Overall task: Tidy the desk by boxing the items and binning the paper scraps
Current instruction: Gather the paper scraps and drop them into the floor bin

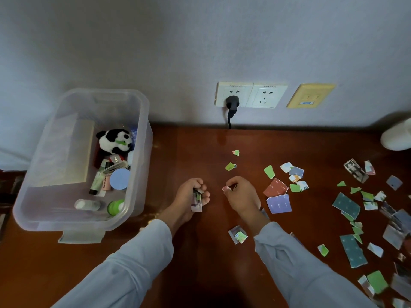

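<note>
My left hand (189, 196) is closed around a small bundle of paper scraps (196, 202) above the middle of the brown desk (200, 263). My right hand (241, 194) pinches a small pinkish scrap (226, 188) between thumb and fingers. Several torn paper pieces lie on the desk: two green bits (230, 166) beyond my hands, a red piece (275, 187) and a purple piece (279, 203) to the right, one scrap (238, 235) near my right sleeve. A clear plastic box (138, 174) at the left holds a panda toy (115, 141), tubes and jars.
Many more scraps are scattered over the desk's right side (353, 250). Wall sockets with a black plug (232, 104) sit above the desk's back edge. A white rounded object (398, 136) stands at the far right. No bin is in view.
</note>
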Motion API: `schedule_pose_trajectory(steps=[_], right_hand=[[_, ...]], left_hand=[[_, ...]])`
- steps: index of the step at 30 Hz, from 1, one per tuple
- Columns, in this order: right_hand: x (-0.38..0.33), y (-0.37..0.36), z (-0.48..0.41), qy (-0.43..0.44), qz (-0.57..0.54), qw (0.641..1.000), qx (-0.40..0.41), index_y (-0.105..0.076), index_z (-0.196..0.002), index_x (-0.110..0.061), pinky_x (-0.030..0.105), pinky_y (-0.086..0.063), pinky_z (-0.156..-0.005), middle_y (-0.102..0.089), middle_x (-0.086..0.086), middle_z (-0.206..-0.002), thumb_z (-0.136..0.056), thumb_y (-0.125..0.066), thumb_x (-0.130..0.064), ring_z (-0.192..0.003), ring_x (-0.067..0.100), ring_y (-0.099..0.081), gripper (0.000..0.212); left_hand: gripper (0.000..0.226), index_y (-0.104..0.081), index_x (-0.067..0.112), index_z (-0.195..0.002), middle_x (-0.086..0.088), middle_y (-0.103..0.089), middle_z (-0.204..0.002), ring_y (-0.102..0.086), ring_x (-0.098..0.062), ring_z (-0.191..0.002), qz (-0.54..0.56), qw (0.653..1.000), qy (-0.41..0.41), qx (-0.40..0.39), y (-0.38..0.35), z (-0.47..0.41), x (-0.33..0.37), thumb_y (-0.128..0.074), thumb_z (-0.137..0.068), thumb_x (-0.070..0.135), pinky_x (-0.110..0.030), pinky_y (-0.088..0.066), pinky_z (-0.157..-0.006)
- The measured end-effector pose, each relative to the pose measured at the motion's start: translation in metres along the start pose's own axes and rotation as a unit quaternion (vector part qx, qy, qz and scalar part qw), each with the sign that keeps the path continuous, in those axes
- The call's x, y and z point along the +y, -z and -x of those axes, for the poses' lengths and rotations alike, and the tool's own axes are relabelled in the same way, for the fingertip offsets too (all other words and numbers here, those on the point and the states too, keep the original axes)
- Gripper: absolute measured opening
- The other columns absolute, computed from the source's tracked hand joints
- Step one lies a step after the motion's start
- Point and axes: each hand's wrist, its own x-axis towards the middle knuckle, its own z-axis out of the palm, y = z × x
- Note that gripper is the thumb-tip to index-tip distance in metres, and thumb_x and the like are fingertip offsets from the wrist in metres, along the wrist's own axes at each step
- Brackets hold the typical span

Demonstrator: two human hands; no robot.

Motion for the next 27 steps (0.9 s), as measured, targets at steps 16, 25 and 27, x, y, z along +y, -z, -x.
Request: schedule_pose_trajectory(steps=[16,25,27], right_hand=[[-0.002,0.042,-0.022,-0.209,-0.644,0.731,-0.086,-0.052,-0.060,-0.007,0.023,-0.037,-0.043,-0.050,0.008,-0.069,-0.083,-0.044,0.001,-0.052,0.014,-0.045,0.026],[0.002,0.051,-0.046,-0.171,-0.576,0.796,-0.069,-0.043,-0.068,-0.019,0.018,-0.015,-0.036,-0.033,-0.003,-0.054,-0.090,-0.057,-0.016,-0.041,0.008,-0.023,0.026],[0.003,0.051,-0.050,-0.150,-0.519,0.840,-0.055,-0.051,-0.076,-0.017,0.018,-0.017,-0.036,-0.033,-0.005,-0.053,-0.090,-0.062,-0.019,-0.042,0.007,-0.024,0.018]], left_hand=[[0.013,-0.066,0.020,-0.098,0.007,-0.052,-0.077,-0.048,-0.008,-0.065,-0.353,0.913,-0.203,0.016,-0.050,-0.038,0.010,-0.065,-0.087,0.013,-0.018,-0.039,-0.058],[0.030,-0.058,0.035,-0.116,0.012,-0.052,-0.110,-0.058,-0.010,-0.094,-0.618,0.723,-0.308,0.030,-0.071,-0.062,0.018,-0.064,-0.087,0.040,-0.027,-0.047,-0.077],[0.024,-0.060,0.034,-0.109,0.011,-0.053,-0.105,-0.060,-0.012,-0.088,-0.644,0.695,-0.318,0.037,-0.074,-0.063,0.020,-0.062,-0.087,0.043,-0.027,-0.047,-0.072]])
